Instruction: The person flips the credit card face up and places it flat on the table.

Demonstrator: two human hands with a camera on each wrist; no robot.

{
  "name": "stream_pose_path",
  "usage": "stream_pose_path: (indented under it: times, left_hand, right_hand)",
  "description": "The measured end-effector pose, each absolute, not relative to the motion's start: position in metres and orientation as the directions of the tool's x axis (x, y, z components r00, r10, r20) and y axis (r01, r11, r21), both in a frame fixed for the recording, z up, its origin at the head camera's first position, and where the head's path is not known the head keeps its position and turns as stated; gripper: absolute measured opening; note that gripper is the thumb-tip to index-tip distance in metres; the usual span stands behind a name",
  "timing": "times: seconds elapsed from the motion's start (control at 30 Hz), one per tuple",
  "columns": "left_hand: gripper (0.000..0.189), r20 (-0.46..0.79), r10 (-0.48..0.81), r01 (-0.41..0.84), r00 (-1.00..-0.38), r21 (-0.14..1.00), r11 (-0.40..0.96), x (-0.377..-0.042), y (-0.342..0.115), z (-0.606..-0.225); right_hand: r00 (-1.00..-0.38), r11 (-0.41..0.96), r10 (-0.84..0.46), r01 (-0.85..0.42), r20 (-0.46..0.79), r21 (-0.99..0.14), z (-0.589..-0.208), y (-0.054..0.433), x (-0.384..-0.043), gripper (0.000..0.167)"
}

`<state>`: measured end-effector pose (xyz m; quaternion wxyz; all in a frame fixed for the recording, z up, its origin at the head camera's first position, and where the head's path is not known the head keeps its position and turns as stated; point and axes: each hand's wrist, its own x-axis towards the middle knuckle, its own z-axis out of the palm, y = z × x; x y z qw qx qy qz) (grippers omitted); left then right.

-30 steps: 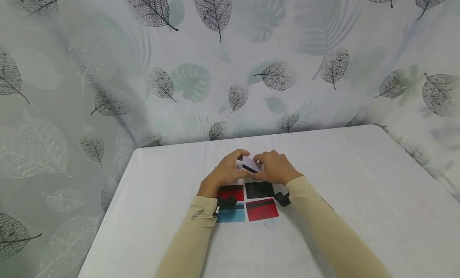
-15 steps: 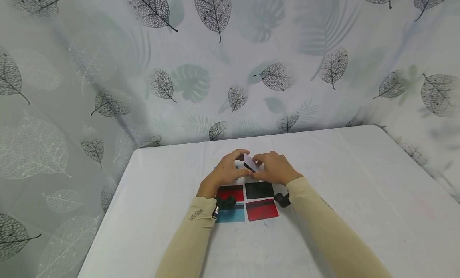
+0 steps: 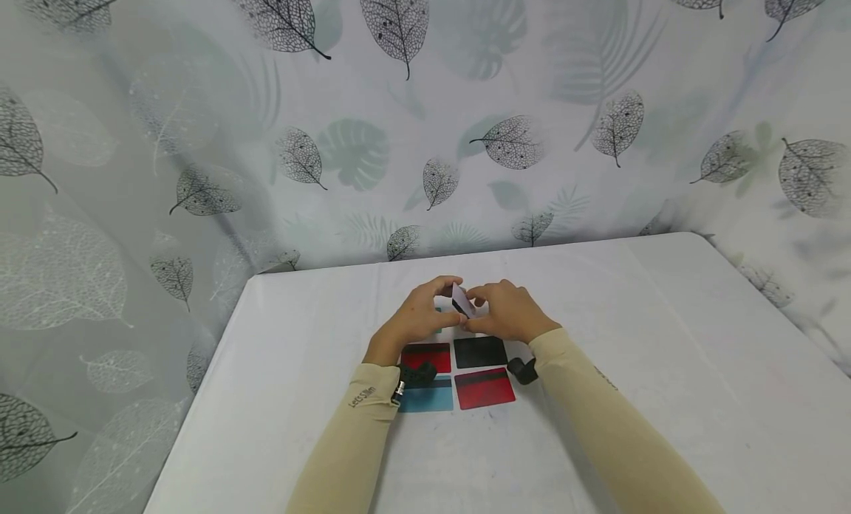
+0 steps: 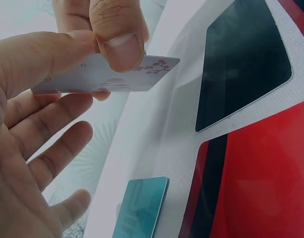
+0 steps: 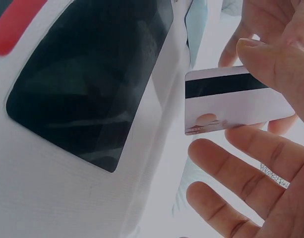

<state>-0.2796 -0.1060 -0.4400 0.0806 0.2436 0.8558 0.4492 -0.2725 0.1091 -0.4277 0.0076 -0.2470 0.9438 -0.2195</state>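
Observation:
Both hands hold a white card with a black stripe (image 3: 460,301), tilted above the white table. My left hand (image 3: 415,313) pinches it from the left. From the other side my right hand (image 3: 510,309) grips it, the thumb across the striped face in the right wrist view. Pink blossom print shows on the card (image 4: 154,68) in the left wrist view. Below the hands lie a black card (image 3: 480,351), a red card (image 3: 439,349) partly covered by a dark wrist mount, a second red card (image 3: 485,389) and a blue card (image 3: 428,399). The left hand mostly hides a teal card (image 4: 142,203).
The white tabletop (image 3: 638,366) spreads around the cards. Leaf-patterned cloth (image 3: 465,189) hangs behind and at both sides. A dark wrist mount (image 3: 524,369) sits by the right wrist, beside the black card.
The white card has turned between the fingers and stands more edge-on in the head view. Both hands stay in nearly the same place; the cards on the table have not moved.

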Motion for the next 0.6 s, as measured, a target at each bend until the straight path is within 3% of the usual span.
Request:
stream_pose_path:
  times: [0.6]
  left_hand:
    - [0.065,0.087,0.460,0.331,-0.884,0.810,0.483,-0.2757,-0.1041,-0.4368]
  right_hand:
    - [-0.884,0.806,-0.463,-0.451,0.066,-0.384,-0.4219,0.1103,-0.2696,0.059]
